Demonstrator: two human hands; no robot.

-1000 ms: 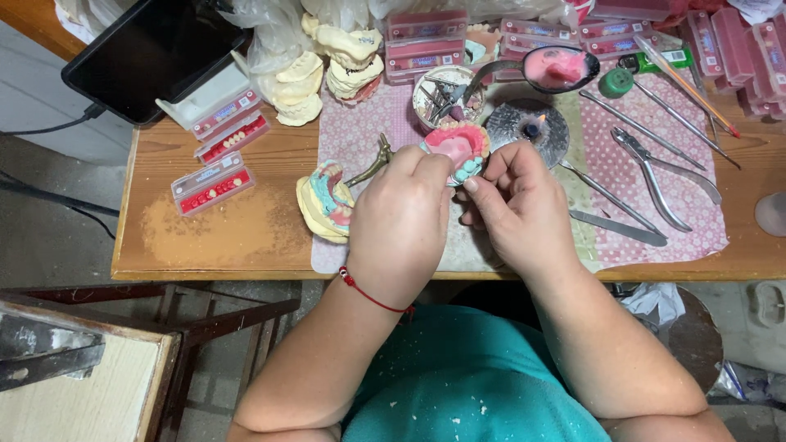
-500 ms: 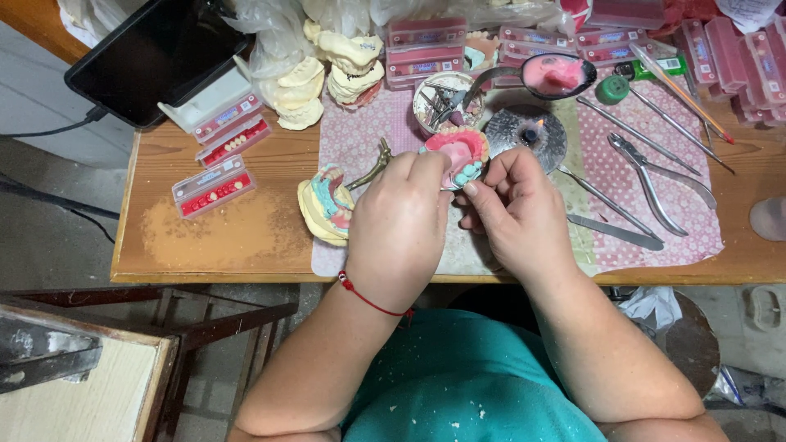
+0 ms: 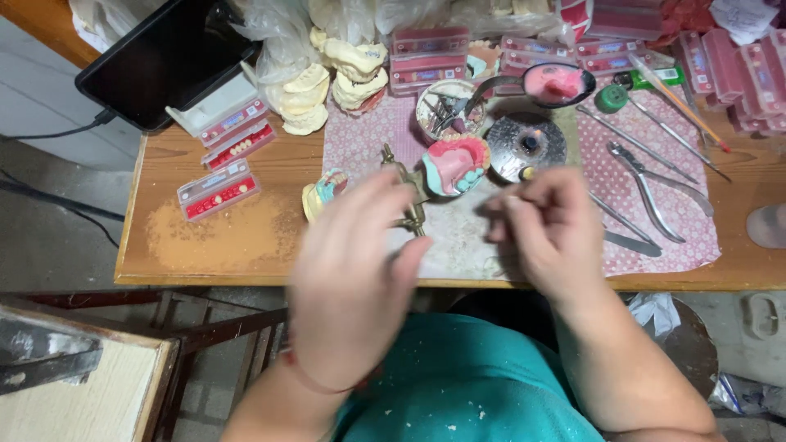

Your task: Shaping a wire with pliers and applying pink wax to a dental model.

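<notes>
Wooden workbench (image 3: 246, 237) carries our patterned cloth (image 3: 655, 164), where the pink wax denture model (image 3: 455, 164) sits beside the brass articulator (image 3: 409, 192). Our left hand (image 3: 352, 278) hovers loose, holding nothing; our right hand (image 3: 544, 225) pinches its fingertips, contents too blurred to tell. We should steady both hands before touching the teeth.

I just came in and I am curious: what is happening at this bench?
A person sits at a wooden workbench with dental work. Both hands are blurred: the left hand is open and empty, and whether the right hand holds anything cannot be told. The pink denture model with white teeth on a brass frame stands untouched behind them.
</notes>
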